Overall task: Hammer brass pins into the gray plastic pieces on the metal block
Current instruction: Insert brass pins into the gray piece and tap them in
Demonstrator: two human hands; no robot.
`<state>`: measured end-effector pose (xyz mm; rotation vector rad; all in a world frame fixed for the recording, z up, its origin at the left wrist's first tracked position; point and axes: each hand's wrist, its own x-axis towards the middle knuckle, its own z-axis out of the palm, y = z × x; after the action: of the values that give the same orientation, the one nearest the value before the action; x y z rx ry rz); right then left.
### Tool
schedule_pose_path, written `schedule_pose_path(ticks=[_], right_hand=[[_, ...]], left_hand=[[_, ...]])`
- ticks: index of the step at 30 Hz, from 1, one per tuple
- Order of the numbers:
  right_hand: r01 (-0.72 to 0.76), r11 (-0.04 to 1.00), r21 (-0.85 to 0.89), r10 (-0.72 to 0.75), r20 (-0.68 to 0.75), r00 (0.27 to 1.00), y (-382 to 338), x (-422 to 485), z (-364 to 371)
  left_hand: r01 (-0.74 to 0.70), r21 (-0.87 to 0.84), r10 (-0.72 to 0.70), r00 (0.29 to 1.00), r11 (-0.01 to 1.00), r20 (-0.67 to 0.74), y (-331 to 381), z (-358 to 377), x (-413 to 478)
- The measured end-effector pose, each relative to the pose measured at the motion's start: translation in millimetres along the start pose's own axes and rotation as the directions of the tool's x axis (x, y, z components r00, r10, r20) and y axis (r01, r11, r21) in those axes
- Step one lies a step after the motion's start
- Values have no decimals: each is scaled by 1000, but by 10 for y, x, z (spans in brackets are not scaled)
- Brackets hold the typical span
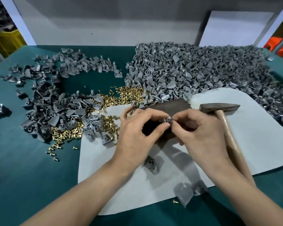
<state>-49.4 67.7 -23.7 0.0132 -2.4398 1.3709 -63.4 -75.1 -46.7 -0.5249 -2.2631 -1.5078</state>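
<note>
Entry: gray plastic piece [168, 119], pinched between my left hand [137, 129] and right hand [201, 131], just over the metal block [168, 104] (pin itself not discernible). Hammer [219, 108] lies just beside my right hand, handle running back toward me.

Gray plastic pcs [194, 74], gold brass pins [131, 93], teal table [23, 168], pale-gray mat [260, 136]

We see a factory-style workshop assembly station: a green-covered desk [23, 176] heaped with hundreds of identical gray plastic pieces [194, 67] and loose brass pins [131, 93], a wooden-handled hammer [219, 108] lying on a pale work mat [260, 136], and a yellow crate [5, 39] of dark parts beyond a white partition [104, 22].
</note>
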Motion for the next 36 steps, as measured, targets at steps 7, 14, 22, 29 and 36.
schedule_pose_path(ticks=[7,14,22,29,36], right_hand=[[-168,956,239,165,33,986,37,48,-51],[-369,770,520,323,181,929,66,70,-49],[-340,798,497,293,172,941,59,76,-20],[-326,798,507,282,165,945,72,59,-28],[-130,920,370,117,56,992,31,39,-26]], left_hand=[[111,-80,-110,994,991,23,-9,-13,61],[221,-190,-211,975,957,71,-33,-11,78],[263,-270,-237,964,926,122,-88,6,88],[268,-277,-242,962,923,122,-87,2,89],[253,-239,-231,966,938,114,-90,7,79]])
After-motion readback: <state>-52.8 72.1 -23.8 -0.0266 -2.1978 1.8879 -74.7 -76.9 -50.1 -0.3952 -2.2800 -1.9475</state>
